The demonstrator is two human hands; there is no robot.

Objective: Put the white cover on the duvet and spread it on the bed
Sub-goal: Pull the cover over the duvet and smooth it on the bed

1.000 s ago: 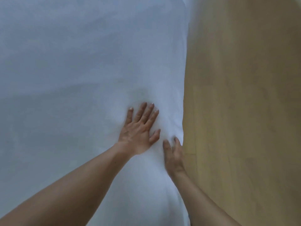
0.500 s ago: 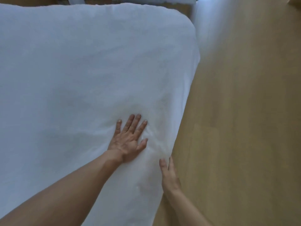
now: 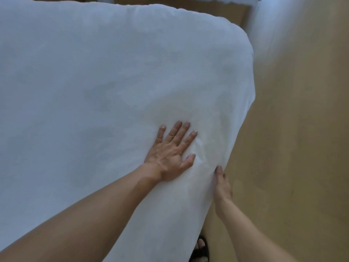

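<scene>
Left hand point(image 3: 171, 154) flat, palm down, fingers spread, pointing 1 o'clock; bare forearm runs off toward 8 o'clock. Right hand point(image 3: 221, 184) at its 4 o'clock, edge-on, visible fingers straight toward 12, rest hidden; forearm exits toward 5 o'clock.

Views: one, head-worn, wide-angle.
Position: standing height, beside the long edge of the duvet point(image 3: 113, 91).
Facing: forward and steeply down, along that edge toward the far rounded corner.
Nearness: arm's reach; left hand point(image 3: 170, 154) and right hand point(image 3: 221, 186) sit low centre.
Coverage: duvet left and centre, floor point(image 3: 302, 129) right.
</scene>
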